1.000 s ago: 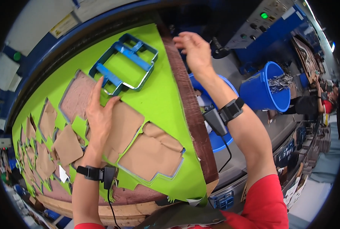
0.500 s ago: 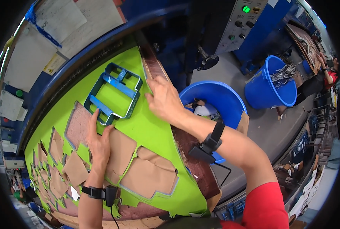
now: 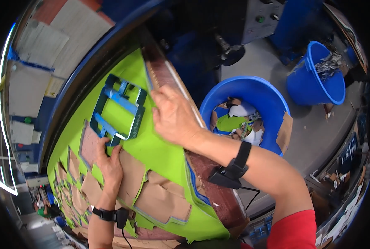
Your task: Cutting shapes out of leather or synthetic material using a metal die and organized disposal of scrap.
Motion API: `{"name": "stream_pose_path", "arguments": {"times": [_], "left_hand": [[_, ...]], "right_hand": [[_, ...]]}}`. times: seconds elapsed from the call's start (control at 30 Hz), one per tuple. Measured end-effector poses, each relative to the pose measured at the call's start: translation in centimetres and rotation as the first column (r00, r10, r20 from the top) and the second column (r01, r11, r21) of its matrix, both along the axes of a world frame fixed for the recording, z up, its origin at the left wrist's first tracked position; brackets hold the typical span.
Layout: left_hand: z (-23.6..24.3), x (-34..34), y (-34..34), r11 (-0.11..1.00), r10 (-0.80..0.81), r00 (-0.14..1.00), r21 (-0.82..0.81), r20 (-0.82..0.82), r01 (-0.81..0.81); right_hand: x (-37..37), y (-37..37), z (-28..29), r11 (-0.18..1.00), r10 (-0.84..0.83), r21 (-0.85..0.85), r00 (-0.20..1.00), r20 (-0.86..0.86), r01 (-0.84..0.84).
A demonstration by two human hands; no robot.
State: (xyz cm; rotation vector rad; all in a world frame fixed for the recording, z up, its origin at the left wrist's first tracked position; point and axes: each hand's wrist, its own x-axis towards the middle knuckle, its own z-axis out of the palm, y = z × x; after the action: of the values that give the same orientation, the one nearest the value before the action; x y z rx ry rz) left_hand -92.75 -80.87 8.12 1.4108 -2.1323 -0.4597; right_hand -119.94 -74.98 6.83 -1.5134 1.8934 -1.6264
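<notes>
A blue metal cutting die [image 3: 129,103], an open frame with crossbars, rests on a bright green sheet [image 3: 160,155]. My left hand [image 3: 110,166] has its thumb and forefinger closed on the die's near end. My right hand [image 3: 174,116] is right of the die, fingers curled over the sheet's right edge; its fingertips are partly hidden. Nearer me, cut-out gaps in the green sheet show tan pieces [image 3: 162,199] and a reddish board surface. Layered blue and white edges show along the sheet's right side.
A brown board edge [image 3: 212,182] borders the sheet on the right. Beyond it stands a blue bin [image 3: 276,95] with scraps, and another blue bin [image 3: 301,87] farther off. A machine control panel [image 3: 262,20] is at the top. A dark machine beam [image 3: 64,108] runs along the left.
The view has turned, and the bins appear farther right. Both hands keep about the same places by the die and sheet edge. More of the sheet's layered right edge shows.
</notes>
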Motion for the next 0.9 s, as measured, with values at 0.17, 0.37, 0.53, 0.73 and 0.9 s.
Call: {"name": "stream_pose_path", "arguments": {"times": [0.17, 0.37, 0.53, 0.73, 0.9], "left_hand": [[0.4, -1.3, 0.0, 0.995, -0.049, 0.995, -0.082, 0.082, 0.056], [0.7, -1.1, 0.0, 0.929, -0.133, 0.971, -0.316, 0.198, 0.192], [0.9, -0.9, -0.1, 0.938, -0.176, 0.967, -0.265, 0.186, 0.222], [1.7, -1.0, 0.3, 0.996, -0.091, 0.990, -0.020, -0.110, 0.090], [1.1, -0.4, 0.4, 0.990, -0.049, 0.877, 0.095, -0.478, 0.107]], "right_hand": [[-0.8, 0.5, 0.6, 1.000, -0.001, 0.031, 1.000, -0.005, 0.001], [-0.3, -1.1, 3.2, 0.977, 0.103, -0.168, 0.981, -0.165, -0.131], [-0.4, -2.2, 1.6, 0.983, 0.158, 0.101, 0.985, -0.070, -0.151], [-0.4, -2.2, 1.4, 0.975, 0.096, 0.202, 0.995, 0.006, -0.095], [-0.2, -2.4, 1.3, 0.961, 0.093, 0.258, 0.995, 0.042, -0.101]]}}
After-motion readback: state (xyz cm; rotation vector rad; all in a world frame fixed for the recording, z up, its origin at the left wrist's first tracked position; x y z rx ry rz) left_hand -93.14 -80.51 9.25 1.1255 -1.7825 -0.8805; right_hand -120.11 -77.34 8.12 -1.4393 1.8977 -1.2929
